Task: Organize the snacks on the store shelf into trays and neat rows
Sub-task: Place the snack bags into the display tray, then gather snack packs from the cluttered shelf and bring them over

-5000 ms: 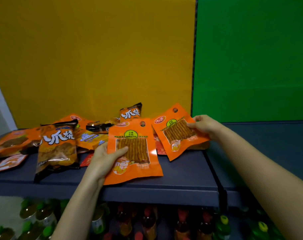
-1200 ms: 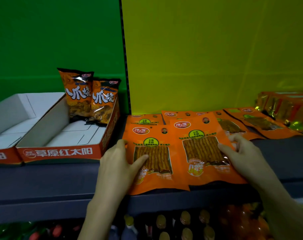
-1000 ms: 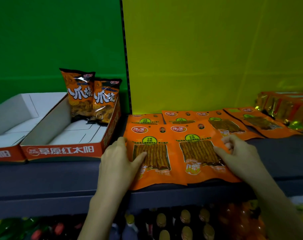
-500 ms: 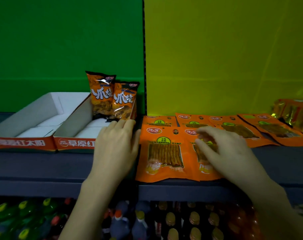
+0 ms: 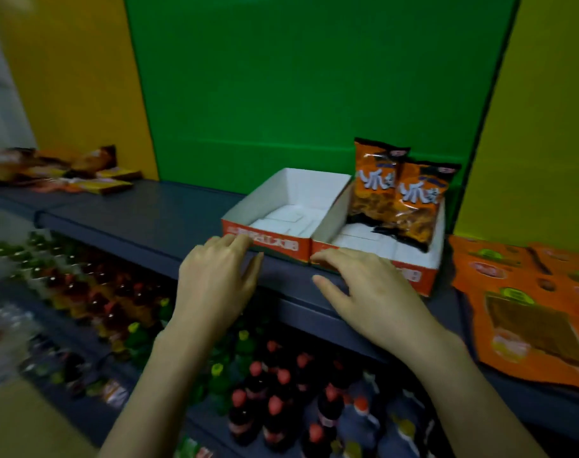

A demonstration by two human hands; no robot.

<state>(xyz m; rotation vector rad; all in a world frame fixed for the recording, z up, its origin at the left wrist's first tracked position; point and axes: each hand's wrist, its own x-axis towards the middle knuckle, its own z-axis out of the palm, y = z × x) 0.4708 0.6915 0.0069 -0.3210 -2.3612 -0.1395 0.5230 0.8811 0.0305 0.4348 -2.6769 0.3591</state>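
Two open cardboard trays with red fronts sit side by side on the dark shelf. The left tray [image 5: 281, 196] holds nothing; the right tray [image 5: 427, 276] has two orange chip bags [image 5: 394, 196] standing at its back. My left hand [image 5: 215, 285] hovers in front of the left tray, fingers apart, holding nothing. My right hand [image 5: 370, 292] is spread in front of the right tray, also holding nothing. Flat orange snack packets [image 5: 526, 309] lie in rows at the right. A loose pile of snack bags [image 5: 66, 173] lies at the far left.
The dark shelf [image 5: 142, 213] runs between the pile and the trays. Green and yellow panels back the shelf. Several bottles [image 5: 268, 391] with red and green caps stand on the lower shelf under my arms.
Both hands have let go of the flat orange packets and moved left, in front of the trays. The view has swung left, bringing the loose pile into sight.
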